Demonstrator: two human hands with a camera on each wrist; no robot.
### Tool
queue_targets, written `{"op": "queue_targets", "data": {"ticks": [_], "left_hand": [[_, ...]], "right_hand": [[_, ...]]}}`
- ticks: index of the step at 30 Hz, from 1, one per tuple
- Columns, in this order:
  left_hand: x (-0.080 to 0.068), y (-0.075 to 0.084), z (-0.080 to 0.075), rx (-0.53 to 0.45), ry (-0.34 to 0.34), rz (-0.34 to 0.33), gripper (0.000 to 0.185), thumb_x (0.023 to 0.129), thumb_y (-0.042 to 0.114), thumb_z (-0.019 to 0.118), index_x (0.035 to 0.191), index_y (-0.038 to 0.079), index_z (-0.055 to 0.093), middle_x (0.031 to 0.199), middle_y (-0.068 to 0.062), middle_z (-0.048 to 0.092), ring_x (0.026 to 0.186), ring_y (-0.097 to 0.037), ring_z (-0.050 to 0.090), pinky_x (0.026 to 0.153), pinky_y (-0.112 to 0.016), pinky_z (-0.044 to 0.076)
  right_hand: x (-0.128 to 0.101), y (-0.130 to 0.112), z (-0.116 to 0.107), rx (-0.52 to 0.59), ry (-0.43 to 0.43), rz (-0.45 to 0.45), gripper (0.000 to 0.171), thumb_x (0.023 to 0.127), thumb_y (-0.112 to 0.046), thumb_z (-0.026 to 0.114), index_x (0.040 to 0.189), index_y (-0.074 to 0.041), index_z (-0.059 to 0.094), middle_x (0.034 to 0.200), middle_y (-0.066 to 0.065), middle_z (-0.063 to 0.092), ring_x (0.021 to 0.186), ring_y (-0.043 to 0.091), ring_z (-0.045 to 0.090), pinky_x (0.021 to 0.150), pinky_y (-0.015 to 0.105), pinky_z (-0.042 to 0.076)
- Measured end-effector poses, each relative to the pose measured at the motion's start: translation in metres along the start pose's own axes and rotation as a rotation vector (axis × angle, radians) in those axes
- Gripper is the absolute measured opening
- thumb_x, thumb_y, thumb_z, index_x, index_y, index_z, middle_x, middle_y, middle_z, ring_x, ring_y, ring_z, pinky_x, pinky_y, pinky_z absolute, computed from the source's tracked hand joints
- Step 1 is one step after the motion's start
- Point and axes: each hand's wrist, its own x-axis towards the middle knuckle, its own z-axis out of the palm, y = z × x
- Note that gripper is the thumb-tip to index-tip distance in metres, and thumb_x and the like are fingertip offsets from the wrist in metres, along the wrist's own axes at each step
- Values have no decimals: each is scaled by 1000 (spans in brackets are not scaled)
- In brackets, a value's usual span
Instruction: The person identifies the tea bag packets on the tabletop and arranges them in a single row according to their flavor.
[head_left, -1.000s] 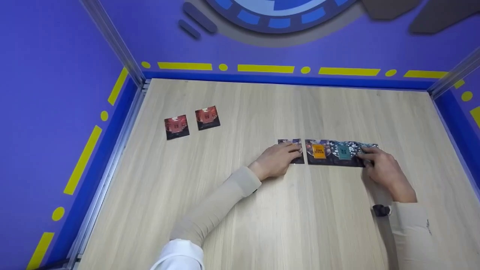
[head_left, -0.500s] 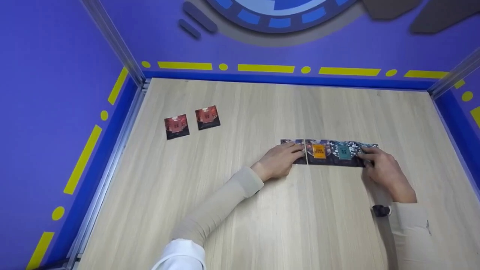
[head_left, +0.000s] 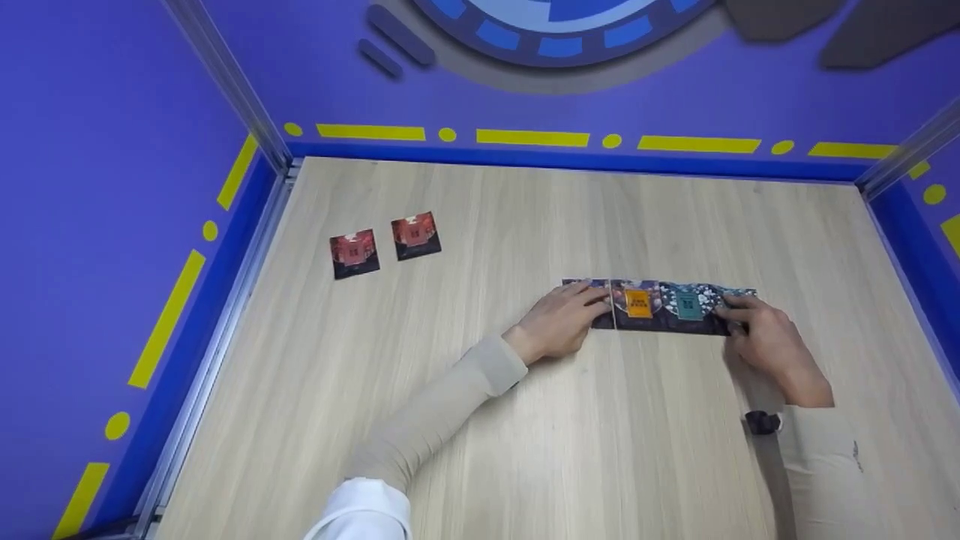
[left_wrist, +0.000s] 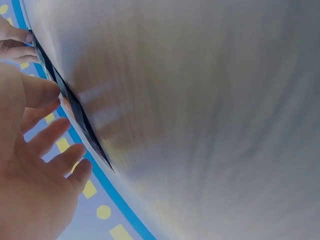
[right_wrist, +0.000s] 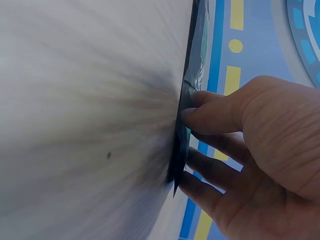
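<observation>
Several small glossy packets lie edge to edge in a row on the table. My left hand (head_left: 559, 322) rests its fingertips on the leftmost packet (head_left: 602, 321), covering most of its face. Beside that one lies a packet with an orange label (head_left: 637, 304), then a packet with a teal label (head_left: 688, 305). At the right end, the fingers of my right hand (head_left: 772, 341) press on another teal-patterned packet (head_left: 741, 291), which is partly hidden. The right wrist view shows thumb and fingertips lying on this packet (right_wrist: 182, 142); the left fingers are extended in the left wrist view.
Two red packets, a left one (head_left: 354, 253) and a right one (head_left: 416, 235), lie apart at the table's back left. The wooden table (head_left: 480, 225) is bounded by blue walls (head_left: 510, 105) with metal corner posts.
My left hand has slid its packet a little to the right, narrowing the gap to the orange-labelled one. In the last half second almost nothing moves; the right hand stays put.
</observation>
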Motion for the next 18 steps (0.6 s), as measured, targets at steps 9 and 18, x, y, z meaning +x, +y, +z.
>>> {"op": "queue_targets", "data": {"ticks": [9, 18], "left_hand": [[-5, -12, -6, -20, 4, -44, 45, 114, 23, 44, 157, 20, 54, 166, -4, 48, 157, -34, 39, 130, -45, 34], [-20, -40, -17, -66, 62, -174, 45, 112, 25, 49, 155, 15, 55, 166, -8, 48, 158, -33, 39, 133, -42, 26]], "right_hand": [[-1, 1, -2, 26, -13, 23, 41, 95, 8, 61, 135, 11, 65, 154, 35, 49, 140, 67, 42, 110, 77, 37], [1, 1, -1, 15, 8, -14, 39, 94, 8, 61, 132, 12, 67, 151, 36, 52, 137, 67, 44, 109, 77, 39]]}}
